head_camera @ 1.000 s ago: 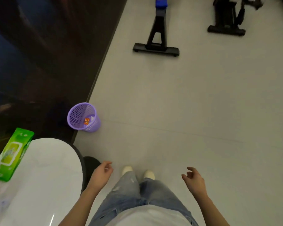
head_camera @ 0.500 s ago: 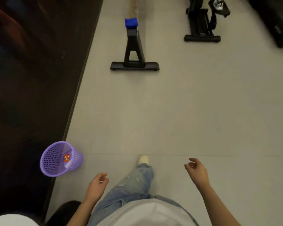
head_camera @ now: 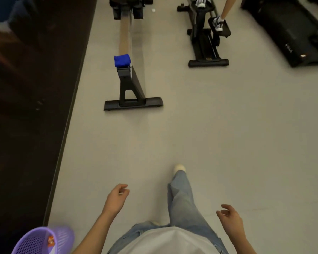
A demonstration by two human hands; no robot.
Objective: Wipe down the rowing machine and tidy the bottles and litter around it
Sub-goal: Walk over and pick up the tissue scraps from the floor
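Observation:
The rowing machine [head_camera: 129, 88] stands ahead at top centre, its long rail running away from me to a black rear foot. A folded blue cloth [head_camera: 122, 60] lies on the near end of the rail. A small white scrap of litter [head_camera: 153, 10] lies on the floor beside the machine's far end. My left hand [head_camera: 117, 197] and my right hand [head_camera: 229, 219] hang low in front of me, fingers loosely curled and apart, holding nothing. Both are far short of the machine.
A purple mesh waste basket [head_camera: 35, 241] with an orange wrapper inside sits at the bottom left by a dark wall [head_camera: 29, 107]. To the right stand an elliptical trainer [head_camera: 206, 39] with another person's feet on it and a black treadmill [head_camera: 290, 35].
I have walked forward towards the rowing machine. The basket has slid to the bottom-left corner and the white table has left the view. More of the rail and the other machines now show.

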